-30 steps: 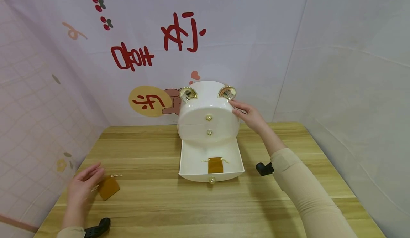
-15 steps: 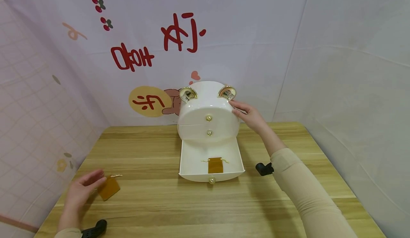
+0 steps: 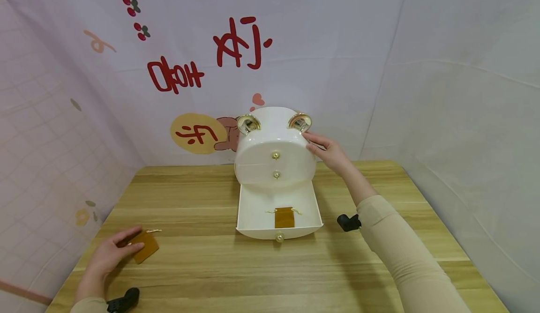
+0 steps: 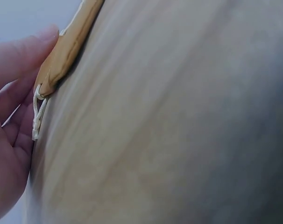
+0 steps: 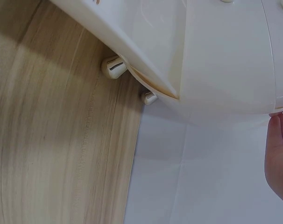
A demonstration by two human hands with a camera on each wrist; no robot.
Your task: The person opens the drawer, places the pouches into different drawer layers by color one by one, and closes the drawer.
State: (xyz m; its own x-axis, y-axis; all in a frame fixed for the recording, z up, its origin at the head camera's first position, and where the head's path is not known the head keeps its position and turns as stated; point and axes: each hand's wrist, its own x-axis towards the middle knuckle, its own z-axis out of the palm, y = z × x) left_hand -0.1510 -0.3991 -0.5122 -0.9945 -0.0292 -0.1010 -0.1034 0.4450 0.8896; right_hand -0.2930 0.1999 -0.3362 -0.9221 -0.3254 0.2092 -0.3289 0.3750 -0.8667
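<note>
On the table at the left lies a mustard-brown drawstring pouch with pale cords. My left hand is at it, thumb over the pouch, the other fingers at its far edge. In the left wrist view the thumb meets the pouch, and its looped cord hangs by the fingers. My right hand rests its fingertips on the right side of a white rounded storage box with gold ear-like trims. The box's bottom drawer is pulled out, and a second brown pouch lies in it.
Gold knobs mark the box's upper drawers, which are in. In the right wrist view, gold feet stand under the box. The wooden table meets a printed cloth backdrop behind and at both sides.
My left hand has shifted slightly, and its thumb has come down over the pouch from beside it. The right hand, box and drawer have stayed put.
</note>
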